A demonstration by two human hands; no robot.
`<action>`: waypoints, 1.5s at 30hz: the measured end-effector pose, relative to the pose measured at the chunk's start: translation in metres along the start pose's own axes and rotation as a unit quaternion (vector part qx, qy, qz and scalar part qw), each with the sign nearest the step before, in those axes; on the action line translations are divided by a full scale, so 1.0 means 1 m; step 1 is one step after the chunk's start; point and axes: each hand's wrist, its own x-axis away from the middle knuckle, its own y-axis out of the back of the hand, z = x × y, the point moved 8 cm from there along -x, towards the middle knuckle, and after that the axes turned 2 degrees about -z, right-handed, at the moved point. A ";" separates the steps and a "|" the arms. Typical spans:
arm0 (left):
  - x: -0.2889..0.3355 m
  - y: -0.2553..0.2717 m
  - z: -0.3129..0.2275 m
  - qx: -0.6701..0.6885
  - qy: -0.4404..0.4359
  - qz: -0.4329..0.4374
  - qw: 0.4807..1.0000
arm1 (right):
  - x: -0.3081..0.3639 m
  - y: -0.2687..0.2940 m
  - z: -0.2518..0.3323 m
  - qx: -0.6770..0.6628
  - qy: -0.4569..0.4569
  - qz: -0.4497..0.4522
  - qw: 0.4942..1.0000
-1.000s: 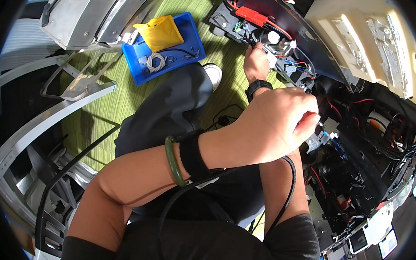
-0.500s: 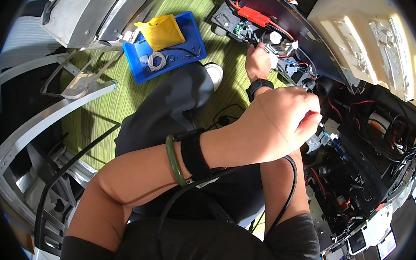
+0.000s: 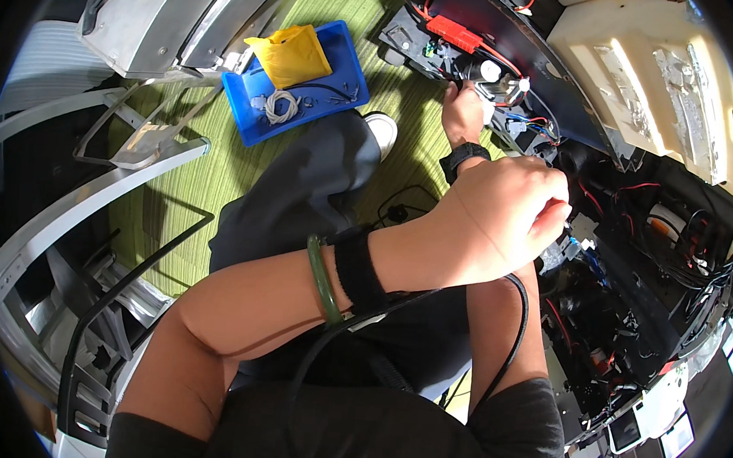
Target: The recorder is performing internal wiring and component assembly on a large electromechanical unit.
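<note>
My left hand (image 3: 510, 217), curled closed with the thumb folded in, reaches across and above my right forearm (image 3: 499, 329). Whatever its fingers hold, if anything, is hidden beneath it. A green bangle (image 3: 323, 278) and a black wrist strap (image 3: 358, 270) circle that arm, and a black cable (image 3: 518, 322) loops near the strap. Farther off, my right hand (image 3: 464, 113), wearing a black watch (image 3: 463, 158), is closed at the edge of an opened machine assembly (image 3: 519, 138) full of wires. Its fingertips are mostly out of sight, next to a round white-topped part (image 3: 488, 71).
On the green carpet (image 3: 303, 170) lies a blue tray (image 3: 247, 129) holding a yellow packet (image 3: 291, 56) and a coiled white cord (image 3: 281, 106). Metal frames (image 3: 91, 204) stand at left. A cream housing (image 3: 652, 87) and dark cabling (image 3: 701, 241) crowd the right.
The view has shifted slightly, so the scene sits a little farther right. Both hands keep nearly the same pose and place.
</note>
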 end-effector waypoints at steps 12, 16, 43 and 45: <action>-0.002 0.004 0.000 -0.006 0.029 0.002 1.000 | 0.010 -0.005 0.020 0.001 0.035 0.025 0.999; -0.002 0.005 -0.001 -0.009 0.012 -0.005 1.000 | 0.010 0.001 0.022 -0.002 0.031 -0.001 1.000; 0.005 0.001 -0.012 0.015 0.018 0.011 1.000 | 0.033 0.064 0.034 -0.003 0.118 -0.033 0.992; 0.005 -0.003 -0.014 0.015 0.012 0.020 1.000 | 0.036 0.075 0.023 0.024 0.073 -0.042 0.996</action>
